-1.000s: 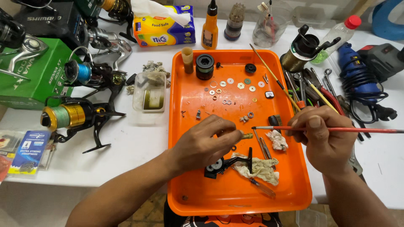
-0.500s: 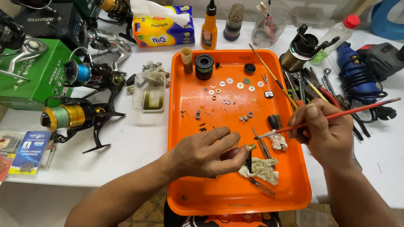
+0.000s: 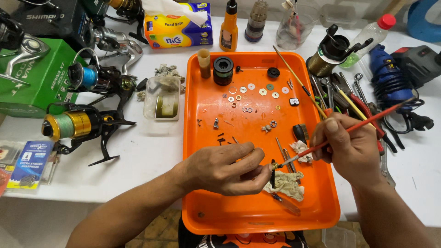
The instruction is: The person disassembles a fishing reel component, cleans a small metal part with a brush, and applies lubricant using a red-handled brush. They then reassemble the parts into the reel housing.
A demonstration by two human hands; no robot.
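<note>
Here, over the orange tray (image 3: 197, 138), the left hand (image 3: 225, 167) pinches a small brass part (image 3: 274, 166) between its fingertips while the right hand (image 3: 351, 149), closed around a red-handled brush (image 3: 349, 130), touches the bristles to it.

A green rectangular carton (image 3: 43, 78) with white lettering stands at the left edge of the worktop (image 3: 151, 151). Behind it, at the far left corner, sits a black box (image 3: 50, 20) with white print. A yellow and blue tissue pack (image 3: 181, 30), white tissue protruding from its top, lies at the far edge, left of centre. A small blue and white flat packet (image 3: 30, 163) lies at the near left edge, touching a red packet (image 3: 5, 172) partly out of view. The orange bottle (image 3: 228, 34) beside the tissue pack carries a dark label.
</note>
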